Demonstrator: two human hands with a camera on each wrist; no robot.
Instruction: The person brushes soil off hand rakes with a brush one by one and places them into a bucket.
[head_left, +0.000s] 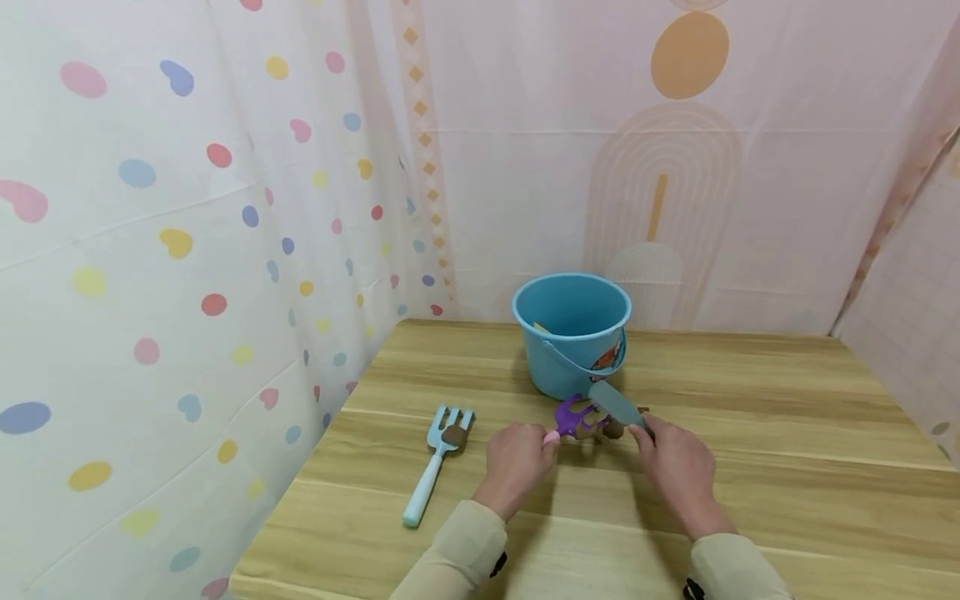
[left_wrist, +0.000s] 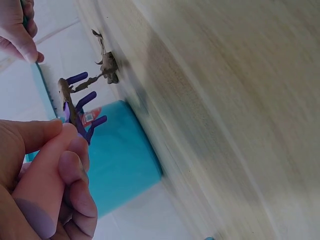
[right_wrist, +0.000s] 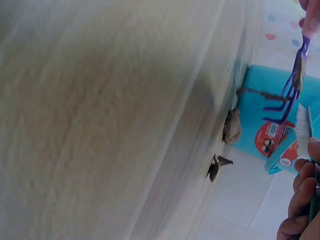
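Observation:
In my left hand (head_left: pixel 517 462) I grip the pink handle of a small purple hand rake (head_left: pixel 567 418). Brown mud-like stuff (left_wrist: pixel 65 92) clings to the rake's head, and a strand of it hangs from the tines. My right hand (head_left: pixel 684 471) holds a brush (head_left: pixel 615 403) by its dark green handle. White bristles (right_wrist: pixel 302 127) face the rake, close beside the tines in the right wrist view. Below, brown clumps (right_wrist: pixel 232 127) lie on the wooden table.
A blue bucket (head_left: pixel 555 362) with its handle hanging down stands just behind the tools. To the left lies a light blue garden fork (head_left: pixel 425 487) with a brown lump (head_left: pixel 454 435) on its head. Patterned curtains (head_left: pixel 510 208) border the table (head_left: pixel 795 467).

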